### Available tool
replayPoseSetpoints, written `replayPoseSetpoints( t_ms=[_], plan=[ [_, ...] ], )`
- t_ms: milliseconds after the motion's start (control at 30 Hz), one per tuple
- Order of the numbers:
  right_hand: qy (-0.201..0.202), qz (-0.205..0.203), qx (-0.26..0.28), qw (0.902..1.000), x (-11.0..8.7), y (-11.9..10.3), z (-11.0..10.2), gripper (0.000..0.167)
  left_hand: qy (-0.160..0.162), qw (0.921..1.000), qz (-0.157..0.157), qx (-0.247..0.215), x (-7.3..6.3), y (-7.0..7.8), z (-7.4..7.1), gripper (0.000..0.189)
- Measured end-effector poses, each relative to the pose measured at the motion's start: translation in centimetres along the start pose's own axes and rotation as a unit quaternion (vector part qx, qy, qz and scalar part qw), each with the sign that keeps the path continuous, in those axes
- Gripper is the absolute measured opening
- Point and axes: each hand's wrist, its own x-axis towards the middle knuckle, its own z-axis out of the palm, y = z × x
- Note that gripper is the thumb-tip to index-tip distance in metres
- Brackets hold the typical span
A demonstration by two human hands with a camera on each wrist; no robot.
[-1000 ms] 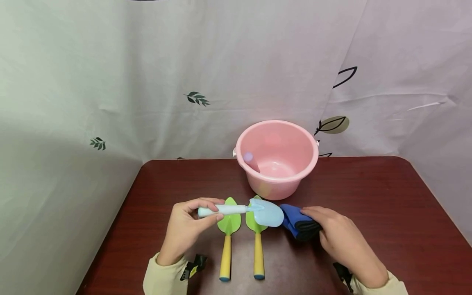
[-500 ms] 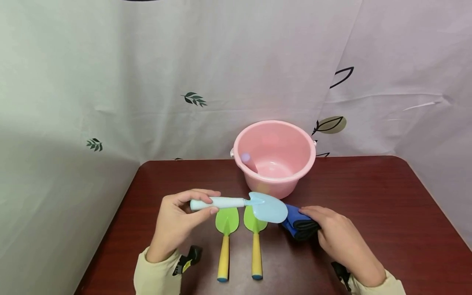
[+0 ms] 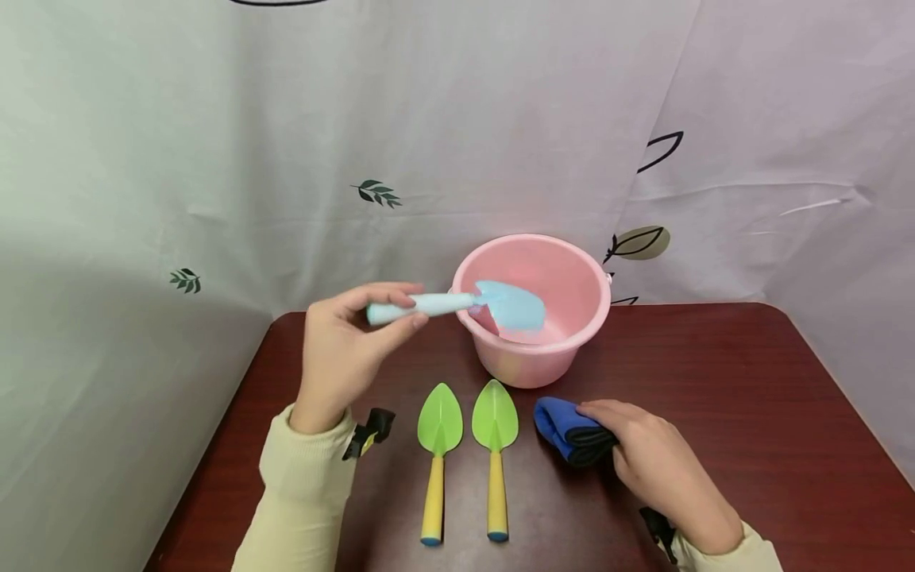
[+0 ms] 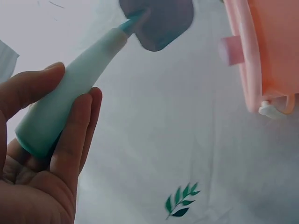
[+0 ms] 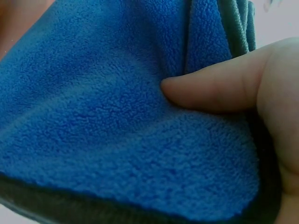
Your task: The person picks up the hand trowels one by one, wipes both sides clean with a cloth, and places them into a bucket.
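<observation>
My left hand (image 3: 343,349) pinches the pale handle of a light blue trowel (image 3: 511,308) between thumb and fingers. Its blade appears over the mouth of a pink bucket (image 3: 525,365) in the head view. The left wrist view shows the trowel handle (image 4: 74,88) gripped near its end, the blade partly cut off by the frame. At the right, my right hand (image 3: 658,461) holds a folded blue cloth (image 3: 561,421) with black edging, low at the table. Its thumb presses into the fleecy cloth (image 5: 103,130) in the right wrist view.
Two green trowels (image 3: 440,421) with yellow handles lie side by side on the dark red table (image 3: 715,381), between my hands. A purple-ended thing leans inside the bucket, partly hidden by the blue blade. A pale patterned curtain (image 3: 457,119) hangs behind and beside the table.
My left hand has carried the blue trowel up and away from me, from above the green blades to the bucket's mouth. The right hand stays on the cloth almost unmoved.
</observation>
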Motion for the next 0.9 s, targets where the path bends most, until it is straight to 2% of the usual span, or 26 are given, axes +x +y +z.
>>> replayPoseSetpoints(
  t_ms=[133, 200, 300, 367, 533, 600, 767, 900],
  plan=[
    [0.000, -0.001, 0.003, 1.0000, 0.0, 0.0, 0.0, 0.055, -0.007, 0.9995, 0.005, 0.032, 2.1, -1.2, 0.9, 0.013],
    [-0.001, -0.001, 0.004, 1.0000, 0.0, 0.0, 0.0, 0.056, -0.014, 0.9975, 0.011, 0.069, 3.0, -1.8, 1.4, 0.012],
    [-0.004, 0.002, 0.005, 1.0000, 0.0, 0.0, 0.0, 0.057, -0.030, 0.9896, 0.020, 0.139, 4.2, -2.6, 2.3, 0.012],
    [-0.007, 0.004, 0.006, 0.9999, 0.0, 0.0, 0.0, 0.057, -0.048, 0.9818, 0.029, 0.182, 4.9, -3.1, 2.9, 0.012],
    [-0.005, 0.001, 0.005, 1.0000, 0.1, 0.0, 0.1, 0.056, -0.109, 0.9555, 0.048, 0.270, 6.4, -4.2, 4.5, 0.013],
    [-0.004, 0.000, 0.005, 1.0000, 0.1, 0.0, 0.1, 0.056, -0.134, 0.9470, 0.038, 0.290, 6.8, -4.5, 5.0, 0.013],
    [-0.010, 0.002, 0.005, 0.9999, 0.1, -0.1, 0.1, 0.055, -0.191, 0.9316, -0.016, 0.309, 7.8, -5.0, 5.8, 0.014],
    [-0.014, 0.005, 0.005, 0.9999, 0.0, -0.1, 0.1, 0.055, -0.227, 0.9190, -0.028, 0.321, 8.4, -5.4, 6.3, 0.015]
  ],
)
